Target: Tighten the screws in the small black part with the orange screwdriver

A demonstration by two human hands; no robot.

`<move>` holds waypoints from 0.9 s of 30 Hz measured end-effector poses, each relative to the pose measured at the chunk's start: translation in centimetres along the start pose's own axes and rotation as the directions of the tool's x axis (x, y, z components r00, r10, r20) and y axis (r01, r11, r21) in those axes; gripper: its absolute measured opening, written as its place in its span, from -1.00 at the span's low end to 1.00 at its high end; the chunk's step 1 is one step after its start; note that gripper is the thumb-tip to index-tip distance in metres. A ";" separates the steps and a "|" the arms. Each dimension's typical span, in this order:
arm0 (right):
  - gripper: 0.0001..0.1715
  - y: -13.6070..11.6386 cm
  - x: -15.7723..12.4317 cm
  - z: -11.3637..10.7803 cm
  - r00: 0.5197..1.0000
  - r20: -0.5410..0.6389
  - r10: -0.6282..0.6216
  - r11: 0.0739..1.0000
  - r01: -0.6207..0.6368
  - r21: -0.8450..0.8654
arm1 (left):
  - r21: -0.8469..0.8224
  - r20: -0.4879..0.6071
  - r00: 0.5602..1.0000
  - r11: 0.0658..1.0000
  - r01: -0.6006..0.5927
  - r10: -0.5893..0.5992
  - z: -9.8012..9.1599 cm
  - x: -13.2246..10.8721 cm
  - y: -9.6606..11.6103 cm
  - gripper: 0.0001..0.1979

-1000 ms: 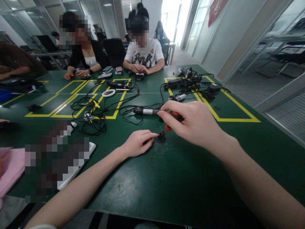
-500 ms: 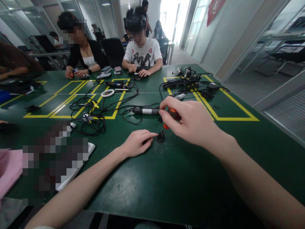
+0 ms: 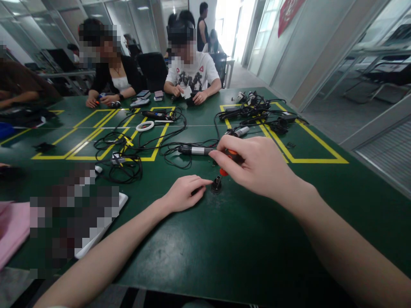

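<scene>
A small round black part [image 3: 216,185] stands on the green table [image 3: 180,252] in front of me. My right hand [image 3: 247,162] is closed round the orange and black handle of a screwdriver [image 3: 224,172], whose tip points down into the black part. The index finger of my left hand [image 3: 186,192] reaches out to the part's left side and appears to touch it; the other fingers are curled, with nothing seen in them. Just beyond the hands lies a black and silver cylindrical tool [image 3: 195,150] with a cable.
Tangled black cables [image 3: 125,167] lie at the left, a pile of cables and adapters [image 3: 253,109] at the back right. A white ring [image 3: 145,126] lies between yellow tape lines. A white-edged tray [image 3: 102,233] is near my left arm. People sit across the table.
My right hand and the screwdriver have shifted very slightly. Across the table, a person has lifted a small white item. My left hand has stayed put.
</scene>
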State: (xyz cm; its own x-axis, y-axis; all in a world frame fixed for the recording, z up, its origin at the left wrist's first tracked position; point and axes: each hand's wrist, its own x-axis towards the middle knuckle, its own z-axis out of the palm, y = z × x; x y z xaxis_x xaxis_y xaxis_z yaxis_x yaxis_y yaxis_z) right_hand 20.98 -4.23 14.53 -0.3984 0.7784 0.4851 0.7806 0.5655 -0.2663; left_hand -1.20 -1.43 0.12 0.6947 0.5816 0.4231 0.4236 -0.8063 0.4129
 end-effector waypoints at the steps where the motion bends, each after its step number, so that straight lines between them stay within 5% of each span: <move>1: -0.65 0.0 0.0 0.0 1.000 -0.008 -0.008 1.000 0.008 -0.001 | -0.005 0.001 1.000 1.000 0.002 -0.002 0.0 0.0 0.0 -0.69; 7: -0.86 0.2 0.0 0.5 0.997 -0.067 -0.028 0.999 0.030 0.024 | -0.022 -0.005 1.000 1.000 0.002 -0.002 0.0 0.0 -0.1 -0.68; 17: -0.88 0.2 -0.1 0.3 0.998 -0.056 -0.025 0.999 0.028 0.044 | -0.027 -0.017 1.000 1.000 -0.005 0.005 -0.1 0.1 0.0 -0.70; 23: -0.66 0.0 0.0 0.1 0.999 -0.031 -0.025 0.999 0.026 0.032 | -0.015 -0.021 1.000 1.000 0.005 -0.005 -0.1 0.1 -0.1 -0.71; 27: -0.77 0.1 0.0 0.3 0.999 -0.032 -0.032 0.999 0.033 0.019 | -0.031 -0.009 1.000 1.000 -0.006 0.006 0.0 0.1 -0.3 -0.75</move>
State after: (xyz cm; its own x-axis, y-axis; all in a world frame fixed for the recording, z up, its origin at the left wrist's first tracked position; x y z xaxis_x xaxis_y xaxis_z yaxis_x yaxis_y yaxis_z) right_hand 20.89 -4.06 14.27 -0.4081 0.7508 0.5194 0.7580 0.5958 -0.2656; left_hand -1.24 -1.15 0.05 0.6920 0.5780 0.4325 0.4015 -0.8060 0.4348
